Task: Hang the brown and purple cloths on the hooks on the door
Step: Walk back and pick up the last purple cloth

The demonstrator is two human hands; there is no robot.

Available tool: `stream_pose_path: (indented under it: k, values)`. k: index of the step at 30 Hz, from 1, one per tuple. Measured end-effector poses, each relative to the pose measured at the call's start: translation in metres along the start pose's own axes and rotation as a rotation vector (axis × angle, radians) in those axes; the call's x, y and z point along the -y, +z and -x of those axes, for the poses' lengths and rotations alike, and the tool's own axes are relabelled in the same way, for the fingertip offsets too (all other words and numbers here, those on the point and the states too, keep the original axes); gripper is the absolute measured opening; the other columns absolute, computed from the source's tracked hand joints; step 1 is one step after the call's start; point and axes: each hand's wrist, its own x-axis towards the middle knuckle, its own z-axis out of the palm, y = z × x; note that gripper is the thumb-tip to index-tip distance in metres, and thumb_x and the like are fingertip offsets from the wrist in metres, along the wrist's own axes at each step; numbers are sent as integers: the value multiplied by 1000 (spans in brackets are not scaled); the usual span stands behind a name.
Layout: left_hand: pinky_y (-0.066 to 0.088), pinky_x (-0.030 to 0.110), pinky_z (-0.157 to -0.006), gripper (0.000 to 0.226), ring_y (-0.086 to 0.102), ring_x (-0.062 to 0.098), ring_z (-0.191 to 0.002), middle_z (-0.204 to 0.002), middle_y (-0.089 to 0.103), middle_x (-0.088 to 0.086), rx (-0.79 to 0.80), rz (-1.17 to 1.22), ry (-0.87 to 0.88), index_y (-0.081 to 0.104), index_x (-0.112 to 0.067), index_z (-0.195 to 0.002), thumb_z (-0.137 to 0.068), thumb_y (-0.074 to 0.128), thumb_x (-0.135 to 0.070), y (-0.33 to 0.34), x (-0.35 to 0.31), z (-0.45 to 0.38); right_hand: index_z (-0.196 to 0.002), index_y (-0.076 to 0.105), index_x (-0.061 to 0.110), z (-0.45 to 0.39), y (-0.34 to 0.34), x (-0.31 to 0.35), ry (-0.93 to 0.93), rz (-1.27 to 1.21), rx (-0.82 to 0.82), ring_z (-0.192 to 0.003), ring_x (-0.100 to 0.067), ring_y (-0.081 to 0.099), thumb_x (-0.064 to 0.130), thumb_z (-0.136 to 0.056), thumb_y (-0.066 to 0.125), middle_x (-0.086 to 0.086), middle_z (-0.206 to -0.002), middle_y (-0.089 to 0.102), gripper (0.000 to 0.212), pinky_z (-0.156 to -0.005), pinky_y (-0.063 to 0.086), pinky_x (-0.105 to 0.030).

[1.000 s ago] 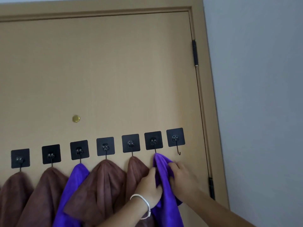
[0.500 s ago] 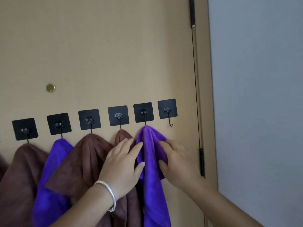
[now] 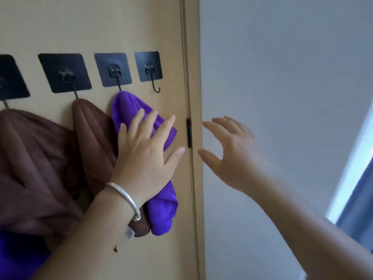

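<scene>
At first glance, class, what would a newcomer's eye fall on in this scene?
The purple cloth hanging on the door, with the left hand laid flat over it. To its right one bare hook stands free, and the right hand hovers open before the grey wall.

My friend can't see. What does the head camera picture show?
A purple cloth hangs from a hook on a tan door, the left hand lying open across it. The right hand is open beside it. The last hook is bare.
</scene>
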Motion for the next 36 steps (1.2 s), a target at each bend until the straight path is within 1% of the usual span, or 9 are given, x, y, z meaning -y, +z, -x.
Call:
stream_pose_path:
  k: [4, 9, 12, 14, 20, 24, 29, 33, 36]
  values:
    - [20, 56, -110, 66, 19, 30, -142, -150, 33, 7, 52, 228, 132, 37, -27, -144, -86, 41, -58, 16, -28, 8, -142, 37, 31, 48, -30, -3, 174, 152, 2, -142, -19, 23, 54, -87, 52, 3, -149, 38, 62, -114, 24, -47]
    - [22, 54, -112, 67, 17, 29, -143, -151, 32, 10, 124, 396, 273, 37, -27, -145, -86, 39, -59, 32, -74, 20, -144, 31, 35, 96, -74, -8, 331, 306, 37, -143, -16, 18, 58, -88, 48, 6, -152, 32, 63, -117, 18, -44]
    - [15, 54, -115, 63, 10, 26, -145, -154, 26, 8, 154, 484, 352, 29, -32, -147, -91, 35, -61, 31, -120, 25, -143, 32, 35, 130, -118, -16, 427, 399, 9, -143, -16, 18, 57, -87, 49, 7, -151, 33, 63, -117, 18, -44]
    - [12, 53, -116, 67, 7, 24, -146, -155, 24, 6, 162, 564, 428, 26, -34, -148, -88, 35, -62, 25, -157, 28, -142, 36, 33, 155, -150, -20, 481, 471, -21, -142, -16, 21, 55, -87, 53, 7, -148, 37, 62, -116, 21, -43]
    - [12, 54, -116, 69, 8, 24, -147, -157, 22, 5, 138, 723, 678, 26, -34, -148, -86, 32, -64, -18, -282, 54, -138, 44, 29, 246, -253, -30, 658, 609, -157, -137, -16, 31, 52, -84, 56, 6, -143, 45, 60, -114, 27, -39]
    - [7, 51, -118, 69, 0, 19, -147, -158, 15, 2, 154, 829, 825, 21, -36, -149, -86, 33, -63, -52, -374, 90, -139, 43, 32, 319, -324, -28, 801, 719, -226, -137, -16, 31, 53, -84, 56, 5, -144, 44, 60, -113, 28, -43]
    - [-1, 47, -117, 69, -4, 17, -147, -158, 13, -1, 174, 975, 1003, 21, -36, -149, -87, 39, -62, -109, -494, 161, -138, 45, 31, 427, -422, -10, 962, 828, -298, -135, -13, 31, 51, -84, 59, 3, -143, 44, 58, -113, 27, -44]
    - [0, 47, -118, 69, -1, 18, -147, -158, 15, -1, 159, 1071, 1146, 24, -36, -148, -87, 42, -61, -162, -581, 229, -136, 45, 30, 513, -494, 19, 1083, 952, -338, -133, -11, 32, 51, -84, 57, 5, -142, 44, 57, -113, 26, -40]
    - [3, 48, -118, 69, 1, 19, -147, -158, 17, 1, 177, 1165, 1233, 26, -36, -148, -86, 45, -60, -204, -637, 280, -136, 45, 31, 572, -537, 48, 1170, 1007, -374, -133, -12, 32, 50, -85, 56, 5, -142, 44, 56, -112, 27, -43]
